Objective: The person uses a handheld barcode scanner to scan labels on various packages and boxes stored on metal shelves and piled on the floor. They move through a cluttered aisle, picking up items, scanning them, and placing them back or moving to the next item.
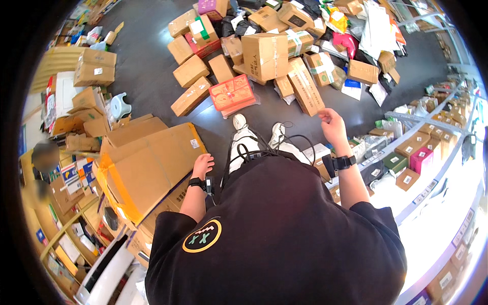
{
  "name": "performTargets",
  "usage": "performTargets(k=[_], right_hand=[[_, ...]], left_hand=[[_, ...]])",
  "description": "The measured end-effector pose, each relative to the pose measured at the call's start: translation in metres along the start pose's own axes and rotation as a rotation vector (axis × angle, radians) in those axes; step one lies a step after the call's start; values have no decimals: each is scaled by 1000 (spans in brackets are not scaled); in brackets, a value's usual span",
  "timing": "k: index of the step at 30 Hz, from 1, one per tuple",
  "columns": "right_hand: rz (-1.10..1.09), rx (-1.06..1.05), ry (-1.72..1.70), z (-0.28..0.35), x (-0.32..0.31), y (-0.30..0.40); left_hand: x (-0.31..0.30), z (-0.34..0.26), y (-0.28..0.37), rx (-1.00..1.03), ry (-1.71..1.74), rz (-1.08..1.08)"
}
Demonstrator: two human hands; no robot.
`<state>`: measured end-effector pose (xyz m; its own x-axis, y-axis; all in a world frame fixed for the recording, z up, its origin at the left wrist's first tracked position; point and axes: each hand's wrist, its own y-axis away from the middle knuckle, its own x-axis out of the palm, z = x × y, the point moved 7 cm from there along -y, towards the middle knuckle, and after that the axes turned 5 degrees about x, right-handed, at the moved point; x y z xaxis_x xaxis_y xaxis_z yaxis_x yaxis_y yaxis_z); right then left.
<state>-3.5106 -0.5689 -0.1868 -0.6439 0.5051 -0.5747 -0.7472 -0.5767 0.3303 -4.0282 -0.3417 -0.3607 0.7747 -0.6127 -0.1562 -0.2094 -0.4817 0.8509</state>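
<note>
My left hand (203, 166) hangs beside a large cardboard box (160, 164) edged with yellow tape, its fingers loosely curled and nothing in them. My right hand (333, 125) is held out to the right, also without anything in it. Its fingertips appear next to the lower end of a long cardboard box (306, 87) on the floor; whether they touch cannot be told. In front of my white shoes lies a red printed box (232, 93). Behind it stands a bigger cardboard carton (265, 56). Each wrist wears a black strap with a small device.
A heap of parcels and bags, including a white sack (375, 32), covers the floor ahead. Metal shelving (431, 118) with labelled parcels runs along the right. At left are a light-blue stool (120, 105), opened cartons (89, 110) and wooden shelves (57, 244). Dark floor (148, 76) shows between.
</note>
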Motion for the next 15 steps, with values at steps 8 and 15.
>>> performTargets(k=[8,15], right_hand=[[-92,-1,29,69,17,2],[-184,-69,25,117,7,0]], left_hand=[[-35,4,-59,-15,13,186],[-105,-20,-89,-20,4,22]])
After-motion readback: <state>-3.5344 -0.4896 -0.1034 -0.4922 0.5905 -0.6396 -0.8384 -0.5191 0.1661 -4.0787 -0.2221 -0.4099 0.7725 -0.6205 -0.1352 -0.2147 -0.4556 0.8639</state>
